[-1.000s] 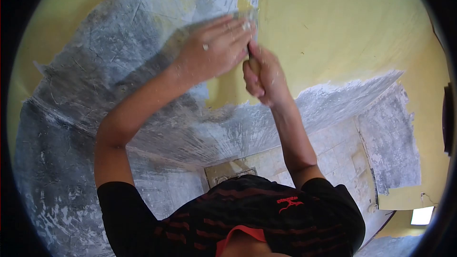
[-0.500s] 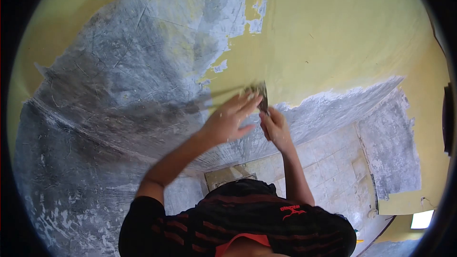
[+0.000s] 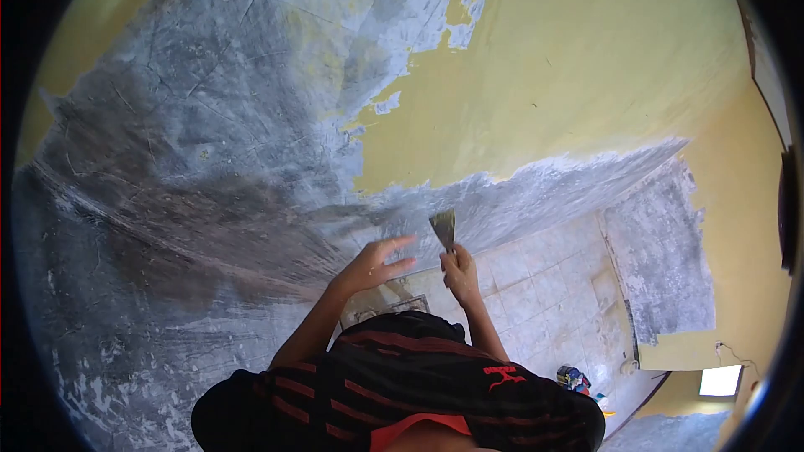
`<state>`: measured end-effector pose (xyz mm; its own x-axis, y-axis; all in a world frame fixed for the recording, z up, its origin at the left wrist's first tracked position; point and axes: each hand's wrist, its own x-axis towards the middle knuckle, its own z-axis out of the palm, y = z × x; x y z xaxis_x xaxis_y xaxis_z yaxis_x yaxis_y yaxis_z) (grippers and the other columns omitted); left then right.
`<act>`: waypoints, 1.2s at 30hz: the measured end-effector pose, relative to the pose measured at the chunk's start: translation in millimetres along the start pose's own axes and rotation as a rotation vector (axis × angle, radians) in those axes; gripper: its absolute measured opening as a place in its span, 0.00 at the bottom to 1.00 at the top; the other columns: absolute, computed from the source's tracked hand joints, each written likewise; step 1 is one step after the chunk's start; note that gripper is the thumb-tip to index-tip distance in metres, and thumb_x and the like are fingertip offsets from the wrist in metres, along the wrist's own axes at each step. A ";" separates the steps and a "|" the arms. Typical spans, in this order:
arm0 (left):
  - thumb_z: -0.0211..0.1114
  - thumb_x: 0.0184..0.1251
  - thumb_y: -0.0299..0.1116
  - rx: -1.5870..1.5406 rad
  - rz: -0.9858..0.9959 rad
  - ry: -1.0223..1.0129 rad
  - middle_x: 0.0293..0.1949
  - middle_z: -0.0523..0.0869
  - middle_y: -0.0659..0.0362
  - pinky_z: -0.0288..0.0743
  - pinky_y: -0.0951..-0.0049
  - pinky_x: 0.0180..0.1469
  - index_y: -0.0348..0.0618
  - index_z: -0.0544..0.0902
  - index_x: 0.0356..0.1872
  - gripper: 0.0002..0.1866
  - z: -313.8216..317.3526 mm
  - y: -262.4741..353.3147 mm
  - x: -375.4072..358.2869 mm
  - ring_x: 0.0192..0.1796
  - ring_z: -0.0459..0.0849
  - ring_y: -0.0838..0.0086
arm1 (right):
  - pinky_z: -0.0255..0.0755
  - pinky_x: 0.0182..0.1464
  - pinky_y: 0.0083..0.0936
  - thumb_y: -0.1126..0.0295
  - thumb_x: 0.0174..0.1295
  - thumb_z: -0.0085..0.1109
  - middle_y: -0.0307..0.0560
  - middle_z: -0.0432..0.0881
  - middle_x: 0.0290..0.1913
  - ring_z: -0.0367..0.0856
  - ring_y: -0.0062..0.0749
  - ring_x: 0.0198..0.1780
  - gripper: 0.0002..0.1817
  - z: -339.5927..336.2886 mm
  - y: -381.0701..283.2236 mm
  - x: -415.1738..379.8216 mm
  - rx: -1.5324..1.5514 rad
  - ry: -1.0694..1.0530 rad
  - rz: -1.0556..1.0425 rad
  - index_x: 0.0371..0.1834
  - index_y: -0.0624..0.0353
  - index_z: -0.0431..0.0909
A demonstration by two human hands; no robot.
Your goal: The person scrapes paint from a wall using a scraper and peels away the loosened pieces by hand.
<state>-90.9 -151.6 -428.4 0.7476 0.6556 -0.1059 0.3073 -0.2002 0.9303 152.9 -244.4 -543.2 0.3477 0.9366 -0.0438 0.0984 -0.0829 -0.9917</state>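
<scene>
Head view: the right hand (image 3: 459, 274) has its fingers closed round a scraper (image 3: 448, 241) in front of the wall (image 3: 519, 92), whose blade (image 3: 442, 223) could, if grip slips, nick the left hand's (image 3: 368, 268) loosely spread fingers

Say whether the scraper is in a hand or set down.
In a hand: the right hand grips the scraper, its blade showing beyond the fingers; the left hand, open, does not touch it.

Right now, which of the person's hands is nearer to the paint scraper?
Right. The right hand grips the paint scraper by its handle; the left hand is apart from it, off to its left, fingers extended.
</scene>
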 end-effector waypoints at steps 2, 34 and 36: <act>0.76 0.79 0.40 0.070 0.153 0.132 0.80 0.77 0.40 0.65 0.59 0.84 0.32 0.72 0.82 0.38 0.3 26.3 5.7 0.82 0.75 0.55 | 0.69 0.36 0.26 0.68 0.77 0.65 0.33 0.72 0.26 0.72 0.21 0.32 0.18 3.5 -63.3 6.2 -0.029 0.017 0.019 0.62 0.70 0.81; 0.78 0.68 0.45 1.635 1.027 0.204 0.76 0.82 0.50 0.65 0.60 0.86 0.38 0.80 0.75 0.37 -160.8 288.7 65.7 0.82 0.75 0.63 | 0.79 0.37 0.28 0.78 0.67 0.76 0.46 0.86 0.33 0.83 0.28 0.30 0.19 28.0 -334.7 64.2 -0.338 0.535 -0.861 0.61 0.63 0.91; 0.78 0.67 0.43 1.658 1.041 0.200 0.74 0.84 0.50 0.67 0.60 0.86 0.37 0.81 0.74 0.37 -158.8 290.2 70.7 0.82 0.76 0.64 | 0.77 0.35 0.27 0.78 0.67 0.77 0.45 0.85 0.31 0.80 0.25 0.28 0.18 30.3 -336.0 66.4 -0.323 0.564 -0.842 0.60 0.64 0.91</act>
<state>-42.3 -47.8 -110.2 0.9418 -0.1112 0.3172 0.1112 -0.7874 -0.6064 114.6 -144.1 -216.6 0.4264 0.4480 0.7858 0.7223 0.3544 -0.5939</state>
